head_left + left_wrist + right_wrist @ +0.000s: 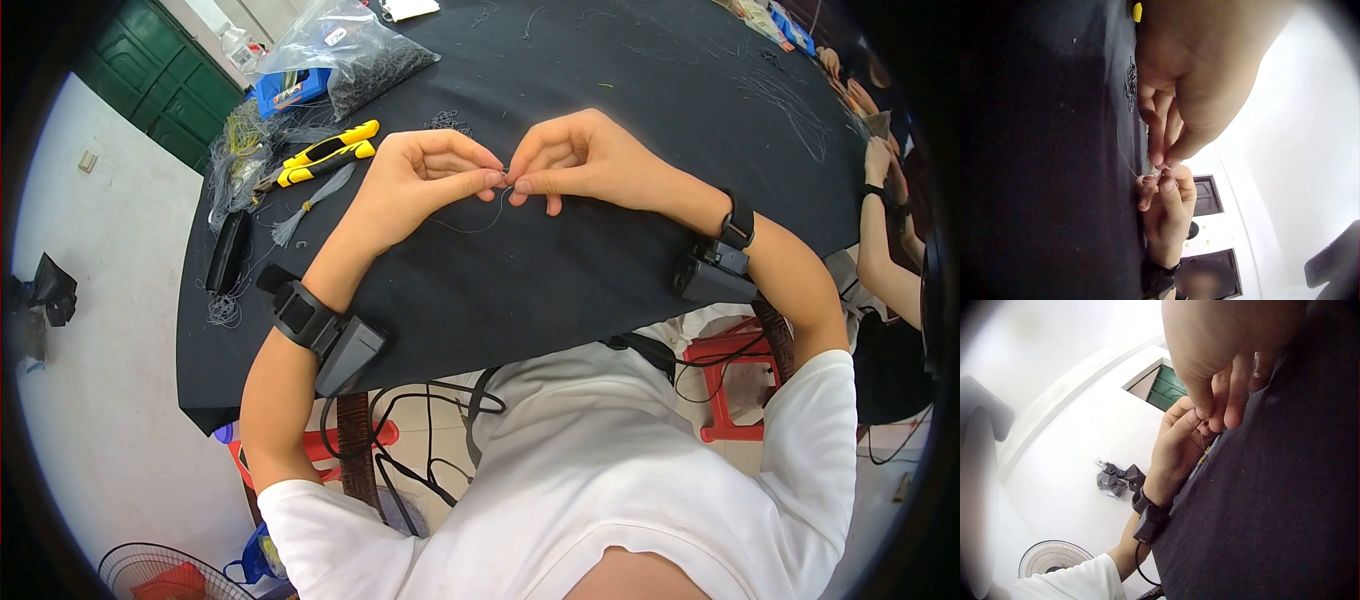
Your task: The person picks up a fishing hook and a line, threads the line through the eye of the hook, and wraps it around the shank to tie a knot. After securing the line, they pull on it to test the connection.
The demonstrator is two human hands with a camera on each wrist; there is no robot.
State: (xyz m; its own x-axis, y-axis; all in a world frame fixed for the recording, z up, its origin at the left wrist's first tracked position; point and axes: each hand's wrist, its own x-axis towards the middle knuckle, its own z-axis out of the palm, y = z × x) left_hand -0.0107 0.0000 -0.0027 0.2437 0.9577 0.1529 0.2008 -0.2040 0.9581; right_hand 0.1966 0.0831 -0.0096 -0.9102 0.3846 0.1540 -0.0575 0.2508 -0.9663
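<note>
Over the black-covered table (560, 290), both hands meet fingertip to fingertip. My left hand (415, 180) pinches a thin pale line (478, 232) between thumb and index finger. Opposite it, the right hand (585, 160) pinches the same line at nearly the same spot, its other fingers loosely bent. A loose loop of line hangs below the fingertips and trails left over the cloth. In the left wrist view the line (1120, 147) curves away from the pinched spot. The fingers hide most of what lies between them, and I cannot tell whether a knot is there.
Left of the hands lie yellow-and-black pliers (325, 165), a tied grey bundle (305, 212) and a black case (230, 250). Behind are a small dark heap (447, 122), a blue box (290, 92) and a clear bag (375, 75). Loose strands (790, 115) and another person's arm (885, 225) are right.
</note>
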